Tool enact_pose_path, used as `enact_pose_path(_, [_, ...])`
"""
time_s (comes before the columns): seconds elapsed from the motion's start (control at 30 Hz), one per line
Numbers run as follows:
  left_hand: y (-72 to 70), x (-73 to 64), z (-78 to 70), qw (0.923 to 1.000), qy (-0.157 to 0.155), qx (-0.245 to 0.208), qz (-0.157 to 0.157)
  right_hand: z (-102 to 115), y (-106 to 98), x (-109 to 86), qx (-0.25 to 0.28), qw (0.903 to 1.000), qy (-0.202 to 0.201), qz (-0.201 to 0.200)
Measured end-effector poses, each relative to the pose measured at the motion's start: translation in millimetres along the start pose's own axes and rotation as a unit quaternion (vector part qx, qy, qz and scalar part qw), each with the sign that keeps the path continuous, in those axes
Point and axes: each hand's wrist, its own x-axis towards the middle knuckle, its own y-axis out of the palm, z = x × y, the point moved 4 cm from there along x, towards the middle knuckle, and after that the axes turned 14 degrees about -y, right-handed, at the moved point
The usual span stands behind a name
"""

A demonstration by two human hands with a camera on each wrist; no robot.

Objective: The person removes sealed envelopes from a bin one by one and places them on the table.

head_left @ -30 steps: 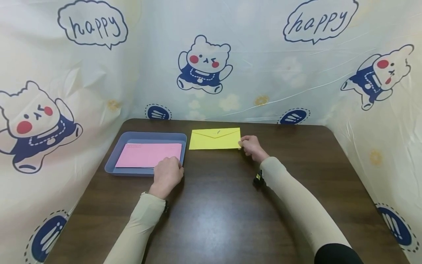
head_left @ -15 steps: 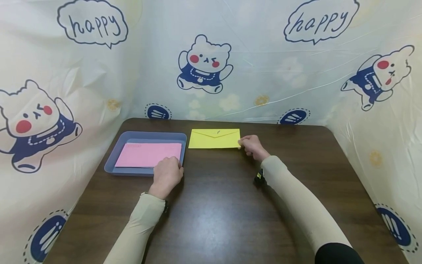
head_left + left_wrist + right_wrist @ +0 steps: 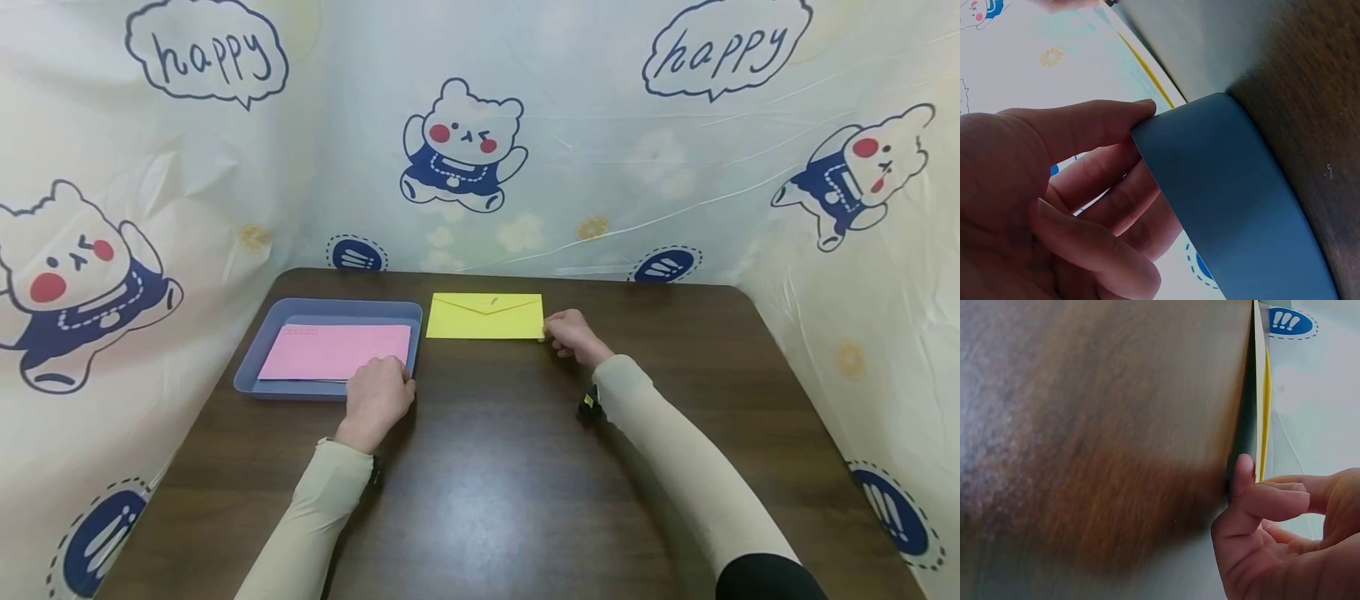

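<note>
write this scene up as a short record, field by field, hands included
left hand: grips the blue tray at its near right corner
right hand: pinches the yellow envelope at its near right corner
tray contents: pink envelope
yellow envelope: flap side up, just right of the tray
surface: dark brown table
backdrop: sheet printed with cartoon bears and "happy"

Looks forward and down from head, closely from both wrists. Shares the tray (image 3: 1225,178) between head and left wrist.

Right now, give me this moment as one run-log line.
left fingers: gripping blue tray | right fingers: pinching yellow envelope | pink paper: in tray
</note>
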Motion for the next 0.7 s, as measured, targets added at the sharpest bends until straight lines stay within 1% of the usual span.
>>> enact_pose_path(0.17, [0.4, 0.1, 1.1, 1.0000, -0.001, -0.003, 0.006, 2.4, -0.2, -2.1, -0.012, 0.9999, -0.003, -0.001])
enact_pose_path(0.37, [-1.3, -0.3, 0.7, 1.0000, 0.005, 0.000, -0.008, 5.7, 0.1, -3.7, -0.041, 0.9990, -0.018, 0.000])
enact_pose_path(0.6, [-0.8, 0.4, 0.8, 0.9999, 0.009, -0.004, -0.008, 4.5, -1.2, -6.2, -0.062, 0.9980, -0.010, -0.004])
enact_pose_path(0.63, [-0.6, 0.4, 0.6, 0.9999, 0.009, -0.005, -0.007, 4.2, -1.6, -6.8, -0.066, 0.9977, -0.011, -0.005])
enact_pose_path(0.7, [0.4, 0.6, 0.8, 0.9999, 0.010, -0.004, -0.005, 5.5, -1.6, -10.1, -0.085, 0.9960, -0.026, -0.010])
